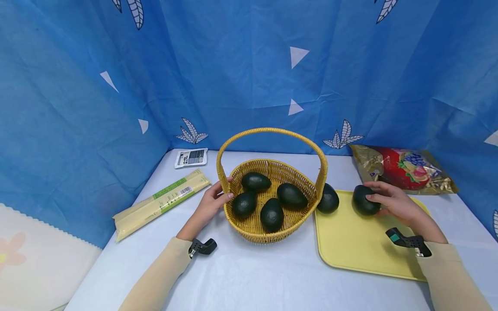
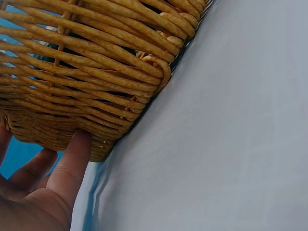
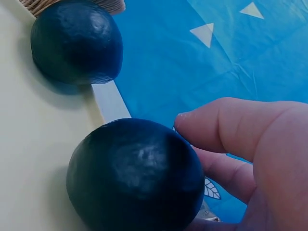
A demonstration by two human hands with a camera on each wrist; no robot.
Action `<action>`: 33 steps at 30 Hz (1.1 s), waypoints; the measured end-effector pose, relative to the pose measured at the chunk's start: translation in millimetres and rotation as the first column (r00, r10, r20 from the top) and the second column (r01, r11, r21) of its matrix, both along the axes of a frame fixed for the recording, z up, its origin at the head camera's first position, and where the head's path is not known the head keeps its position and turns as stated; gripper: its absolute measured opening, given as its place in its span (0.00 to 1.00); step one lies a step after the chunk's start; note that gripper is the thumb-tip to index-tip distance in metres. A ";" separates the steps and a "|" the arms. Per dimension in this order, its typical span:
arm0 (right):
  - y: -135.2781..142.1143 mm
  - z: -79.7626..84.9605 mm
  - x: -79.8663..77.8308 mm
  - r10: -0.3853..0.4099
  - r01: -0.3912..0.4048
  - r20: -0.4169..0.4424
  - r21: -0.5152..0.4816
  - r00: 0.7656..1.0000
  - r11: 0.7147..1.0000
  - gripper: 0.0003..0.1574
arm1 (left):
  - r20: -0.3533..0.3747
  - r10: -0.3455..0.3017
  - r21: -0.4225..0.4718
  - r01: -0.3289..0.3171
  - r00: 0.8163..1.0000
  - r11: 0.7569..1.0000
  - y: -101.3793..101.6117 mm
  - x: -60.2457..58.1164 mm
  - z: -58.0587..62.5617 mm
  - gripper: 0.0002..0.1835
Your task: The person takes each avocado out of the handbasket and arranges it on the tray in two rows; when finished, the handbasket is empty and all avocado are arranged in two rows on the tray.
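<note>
A yellow wicker basket (image 1: 268, 236) with a tall arched handle stands mid-table and holds several dark green avocados (image 1: 272, 214). At its left side, near the foot of the handle, my left hand (image 1: 213, 201) holds the basket; in the left wrist view the thumb lies against the woven wall (image 2: 96, 86). My right hand (image 1: 397, 205) grips an avocado (image 1: 365, 201) by its right side, over the yellow tray (image 1: 362, 246). Whether that avocado touches the tray I cannot tell. Another avocado (image 1: 328, 199) sits at the tray's far left corner, beside the basket.
A long pale yellow packet (image 1: 161, 203) lies left of the basket, with a small white pouch (image 1: 191, 158) behind it. At the back right is a shiny gold and red bag (image 1: 406, 168). A blue curtain (image 1: 249, 77) hangs behind the white table (image 1: 249, 276).
</note>
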State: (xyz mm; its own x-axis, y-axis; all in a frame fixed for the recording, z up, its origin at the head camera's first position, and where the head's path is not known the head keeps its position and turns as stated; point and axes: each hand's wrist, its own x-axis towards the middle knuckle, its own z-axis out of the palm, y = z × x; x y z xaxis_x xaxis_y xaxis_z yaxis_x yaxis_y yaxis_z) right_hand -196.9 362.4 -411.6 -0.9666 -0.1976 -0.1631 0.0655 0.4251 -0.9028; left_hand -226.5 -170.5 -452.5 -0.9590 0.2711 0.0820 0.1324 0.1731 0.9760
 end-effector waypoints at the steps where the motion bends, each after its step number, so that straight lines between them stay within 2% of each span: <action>1: -0.5 0.0 0.1 0.000 0.000 -0.003 0.008 1.000 1.000 0.21 | 0.002 0.000 0.001 0.000 1.000 1.000 0.1 -0.2 0.1 0.30; 12: -0.4 4.2 1.9 -0.033 0.035 -0.013 0.118 0.999 0.992 0.34 | 0.006 -0.002 0.003 0.002 1.000 1.000 0.2 -0.7 -1.9 0.30; 24: 7.8 19.6 7.0 -0.057 0.063 -0.048 0.128 0.997 0.990 0.29 | 0.004 0.001 -0.010 -0.001 1.000 1.000 0.0 -0.8 0.7 0.30; 28: 8.2 27.2 11.9 -0.057 0.071 -0.101 0.136 0.993 0.988 0.23 | 0.018 0.003 -0.007 -0.003 1.000 1.000 0.2 -1.1 0.6 0.30; 33: 2.8 37.4 17.9 -0.058 0.092 -0.212 0.155 0.976 0.984 0.23 | 0.025 0.008 0.000 -0.008 1.000 1.000 0.4 -1.0 -0.1 0.29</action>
